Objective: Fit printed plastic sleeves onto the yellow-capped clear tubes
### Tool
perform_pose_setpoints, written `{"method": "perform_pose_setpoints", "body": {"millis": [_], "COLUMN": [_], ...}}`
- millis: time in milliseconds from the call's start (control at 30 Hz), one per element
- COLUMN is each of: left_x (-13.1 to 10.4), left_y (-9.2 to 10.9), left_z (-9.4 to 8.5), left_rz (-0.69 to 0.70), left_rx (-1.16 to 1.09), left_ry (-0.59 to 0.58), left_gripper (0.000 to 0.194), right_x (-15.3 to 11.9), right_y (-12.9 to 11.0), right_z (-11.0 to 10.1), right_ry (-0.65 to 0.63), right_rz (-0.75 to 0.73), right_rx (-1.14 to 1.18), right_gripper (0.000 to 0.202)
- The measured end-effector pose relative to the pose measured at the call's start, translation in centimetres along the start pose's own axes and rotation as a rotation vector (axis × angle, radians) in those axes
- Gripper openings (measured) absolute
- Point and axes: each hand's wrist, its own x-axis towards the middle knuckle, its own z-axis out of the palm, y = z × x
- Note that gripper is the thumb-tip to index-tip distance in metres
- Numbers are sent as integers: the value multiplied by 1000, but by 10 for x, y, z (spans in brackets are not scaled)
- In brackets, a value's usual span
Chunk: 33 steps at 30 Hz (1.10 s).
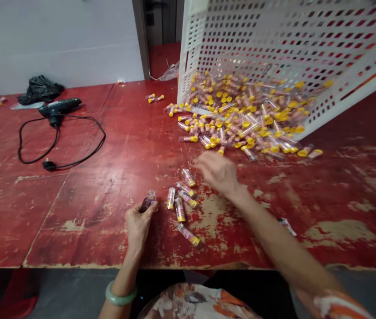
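Between the thumb and fingers of my left hand (140,220) is a small wrapper (151,195) with purple and yellow print, held low over the red table. My right hand (219,172) is blurred, just in front of the pile of yellow-capped clear tubes (241,115); its fingers are bent down, and whether they hold anything is hidden. Several wrapped tubes with printed labels, one of them upright in the picture (171,198), lie on the table between my hands. The pile spills out of a tipped white plastic basket (261,40).
A black heat gun (60,106) with its coiled cable lies at the left, beside a crumpled black bag (40,90). A few loose tubes (155,98) lie farther back. One small wrapper (287,226) is near my right forearm. The table's front edge (75,266) runs below.
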Motion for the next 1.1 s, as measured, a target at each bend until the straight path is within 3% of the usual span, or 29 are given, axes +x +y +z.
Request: {"method": "perform_pose_setpoints", "body": {"millis": [67, 100, 167, 267, 333, 433, 467, 500, 600, 700, 900, 1000, 1100], "left_x": [3, 3, 2, -5, -14, -31, -37, -42, -55, -64, -82, -88, -88], "left_y": [-3, -4, -4, 2, 11, 27, 31, 34, 35, 30, 23, 23, 25], "left_z": [-1, -1, 0, -3, -5, -1, 3, 7, 20, 27, 29, 26, 20], "left_rz": [61, 93, 143, 102, -16, -179, -191, -190, -168, -169, -151, -139, -232], "left_rx": [158, 177, 92, -210, -450, -706, -727, -731, -703, -679, -618, -577, -557], "left_ry": [14, 27, 73, 199, 144, -198, -291, -355, -401, -343, -323, -378, -492], "left_gripper": [33, 32, 32, 32, 30, 31, 31, 32, 29, 28, 26, 28, 34], "right_x": [23, 31, 42, 40, 27, -9, -24, -38, -75, -90, -79, -75, -74], "right_y": [59, 84, 120, 135, 120, 63, 38, 10, -64, -108, -123, -120, -116], "right_z": [-1, 0, 3, 3, -2, -11, -13, -16, -22, -22, -21, -22, -23], "right_ry": [-59, -109, -127, -84, -34, 24, 59, 13, -87, -95, 67, 116, 35], "right_rz": [339, 434, 489, 480, 466, 455, 487, 520, 649, 737, 989, 992, 929], "right_rx": [-172, -199, -193, -127, -90, 170, 483, 824, 1406, 1610, 1569, 1408, 1317], "right_gripper": [20, 22, 25, 23, 24, 30, 30, 29, 21, 18, 30, 30, 27]}}
